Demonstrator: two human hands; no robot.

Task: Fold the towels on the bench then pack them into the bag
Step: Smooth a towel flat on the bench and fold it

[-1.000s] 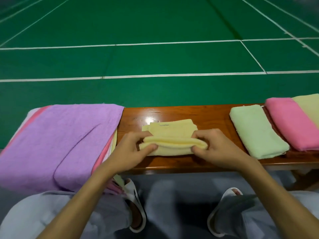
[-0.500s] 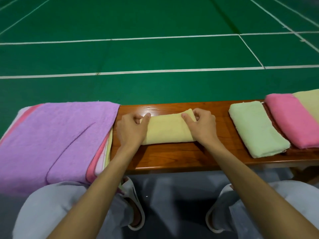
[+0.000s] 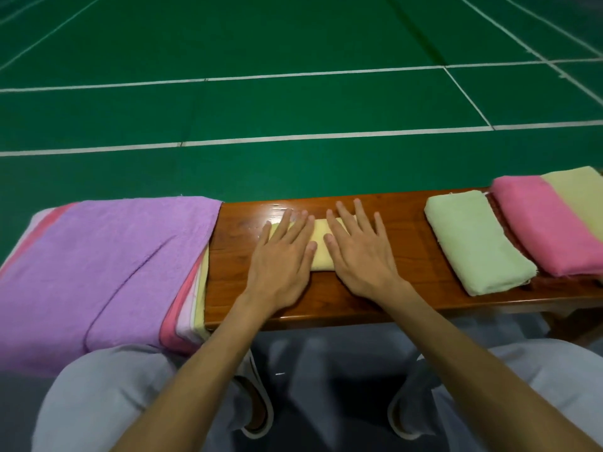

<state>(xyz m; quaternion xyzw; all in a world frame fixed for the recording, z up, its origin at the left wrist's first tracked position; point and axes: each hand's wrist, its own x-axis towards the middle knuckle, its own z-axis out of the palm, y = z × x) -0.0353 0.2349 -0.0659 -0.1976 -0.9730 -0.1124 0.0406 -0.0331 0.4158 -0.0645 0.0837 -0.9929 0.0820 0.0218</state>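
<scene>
A folded yellow towel [image 3: 320, 246] lies in the middle of the wooden bench [image 3: 404, 230]. My left hand [image 3: 284, 252] presses flat on its left half with straight, spread fingers. My right hand [image 3: 359, 249] lies flat on its right half the same way. Most of the towel is hidden under both palms. To the right lie three folded towels: a light green one [image 3: 476, 243], a pink one [image 3: 548, 226] and a pale yellow one [image 3: 580, 194]. A stack of unfolded towels topped by a purple one [image 3: 107, 265] covers the bench's left end. No bag is in view.
Under the purple towel, pink, white and yellow layers [image 3: 192, 308] hang over the bench's front edge. A green court floor with white lines [image 3: 293, 137] stretches beyond the bench. My knees in grey trousers [image 3: 107, 396] sit below the bench's front edge.
The near edge of the yellow towel was folded away from me. My hands then let go of its ends and moved onto its top, fingers straightened and pressing it flat.
</scene>
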